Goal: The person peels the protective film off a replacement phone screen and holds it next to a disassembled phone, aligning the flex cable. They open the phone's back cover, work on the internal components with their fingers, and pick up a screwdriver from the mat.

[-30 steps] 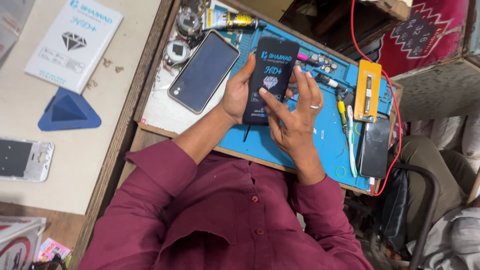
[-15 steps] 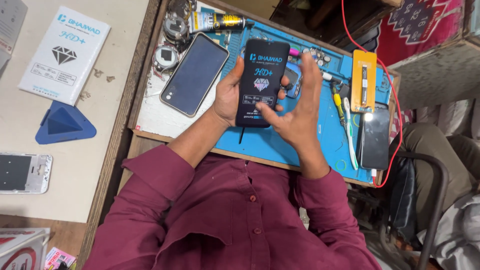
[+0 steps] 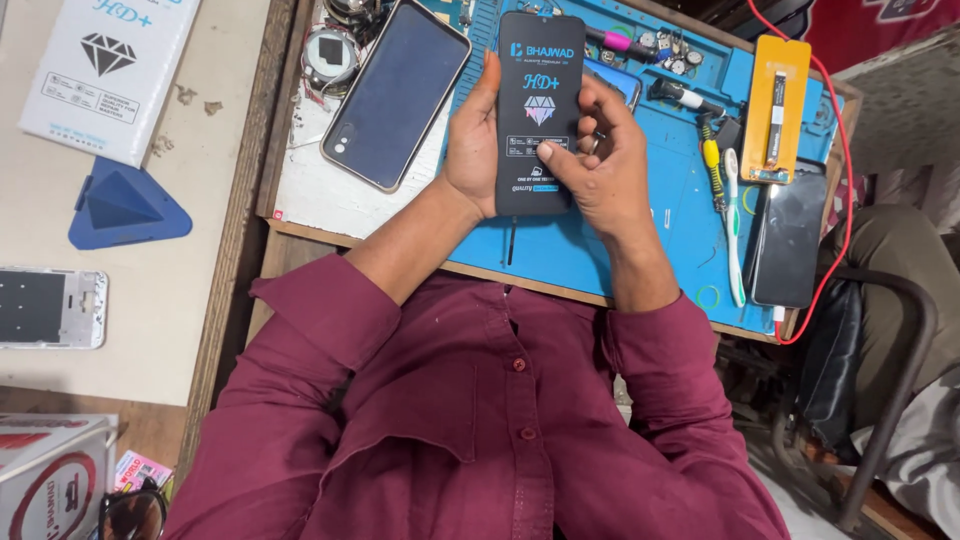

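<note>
You hold a black flat package (image 3: 538, 100) with both hands, above the blue work mat (image 3: 660, 230). Your left hand (image 3: 472, 150) grips its left edge, fingers closed around it. Your right hand (image 3: 600, 165) holds the right edge, with the thumb pressed on the front. A dark smartphone (image 3: 395, 95) lies just to the left, and an orange tool (image 3: 775, 110) lies far right.

– What colours do I see around the blue mat (image 3: 640, 230)?

– A black packet (image 3: 540, 110) with a pink-and-blue diamond print above it, a yellow tool (image 3: 775, 110) at its right, my maroon sleeve (image 3: 330, 330) below.
</note>
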Available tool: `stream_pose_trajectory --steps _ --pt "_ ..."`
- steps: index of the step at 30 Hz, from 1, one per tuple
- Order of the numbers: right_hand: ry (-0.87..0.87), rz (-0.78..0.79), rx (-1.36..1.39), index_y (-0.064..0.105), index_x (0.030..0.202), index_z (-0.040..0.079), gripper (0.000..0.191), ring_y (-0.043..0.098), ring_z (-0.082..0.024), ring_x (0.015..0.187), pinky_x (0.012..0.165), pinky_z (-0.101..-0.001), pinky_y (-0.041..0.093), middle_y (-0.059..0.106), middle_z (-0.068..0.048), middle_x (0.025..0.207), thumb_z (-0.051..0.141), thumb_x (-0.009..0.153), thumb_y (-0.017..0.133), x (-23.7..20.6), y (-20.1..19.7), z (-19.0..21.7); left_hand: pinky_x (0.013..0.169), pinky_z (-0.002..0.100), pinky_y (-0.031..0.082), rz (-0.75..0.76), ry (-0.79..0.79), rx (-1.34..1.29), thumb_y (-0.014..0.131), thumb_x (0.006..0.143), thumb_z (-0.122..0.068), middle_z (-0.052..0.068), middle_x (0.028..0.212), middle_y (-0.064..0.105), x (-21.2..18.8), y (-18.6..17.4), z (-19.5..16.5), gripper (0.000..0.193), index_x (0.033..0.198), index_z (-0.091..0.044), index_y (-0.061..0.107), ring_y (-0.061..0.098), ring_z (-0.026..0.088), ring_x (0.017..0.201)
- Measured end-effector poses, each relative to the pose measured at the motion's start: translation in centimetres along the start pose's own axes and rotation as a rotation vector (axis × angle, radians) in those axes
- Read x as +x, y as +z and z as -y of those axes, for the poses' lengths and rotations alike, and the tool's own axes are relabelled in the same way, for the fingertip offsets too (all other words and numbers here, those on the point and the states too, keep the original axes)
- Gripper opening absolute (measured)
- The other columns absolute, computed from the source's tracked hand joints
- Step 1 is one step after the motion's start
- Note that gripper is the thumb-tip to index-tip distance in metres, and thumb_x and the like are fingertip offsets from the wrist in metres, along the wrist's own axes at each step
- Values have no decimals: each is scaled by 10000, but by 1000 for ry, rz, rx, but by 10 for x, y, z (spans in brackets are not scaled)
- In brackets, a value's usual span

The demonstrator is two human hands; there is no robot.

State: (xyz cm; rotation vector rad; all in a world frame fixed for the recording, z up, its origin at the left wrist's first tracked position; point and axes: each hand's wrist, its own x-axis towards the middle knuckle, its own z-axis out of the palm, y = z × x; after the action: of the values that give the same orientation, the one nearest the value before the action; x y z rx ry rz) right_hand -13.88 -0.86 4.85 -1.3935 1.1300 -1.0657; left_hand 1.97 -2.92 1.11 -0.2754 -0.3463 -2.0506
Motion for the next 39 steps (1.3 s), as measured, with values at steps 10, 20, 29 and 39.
stream_pose_trajectory --steps 10,20,29,39 --pt "26 2 50 542 1469 20 679 510 0 979 808 -100 488 498 40 1167 -65 856 823 2 1 0 908 451 608 -45 -52 7 294 1055 -712 192 1121 677 3 -1 -2 838 1322 20 602 708 295 958" --pt "-12 9 143 521 1489 -5 707 500 -56 1067 981 -223 540 502 22 1202 -83 861 836 3 -7 -24 878 406 610 -96 -47 75 292 1093 -697 192 1083 671 -2 -8 1 827 1307 52 573 703 292 966" --pt "6 -8 145 495 1470 18 743 565 -50 1076 903 -188 545 561 25 1215 -68 801 807 15 -6 -25 954 445 590 -105 -13 88 286 1086 -649 158 1188 652 11 10 -5 793 1598 -47 355 676 289 1041" --pt "40 -19 91 543 1425 42 701 574 -58 1062 755 -156 523 602 14 1266 -20 780 812 10 -1 -1 932 478 600 -124 -21 94 290 1049 -706 174 1202 652 11 2 -3 836 1422 11 502 676 302 1069"
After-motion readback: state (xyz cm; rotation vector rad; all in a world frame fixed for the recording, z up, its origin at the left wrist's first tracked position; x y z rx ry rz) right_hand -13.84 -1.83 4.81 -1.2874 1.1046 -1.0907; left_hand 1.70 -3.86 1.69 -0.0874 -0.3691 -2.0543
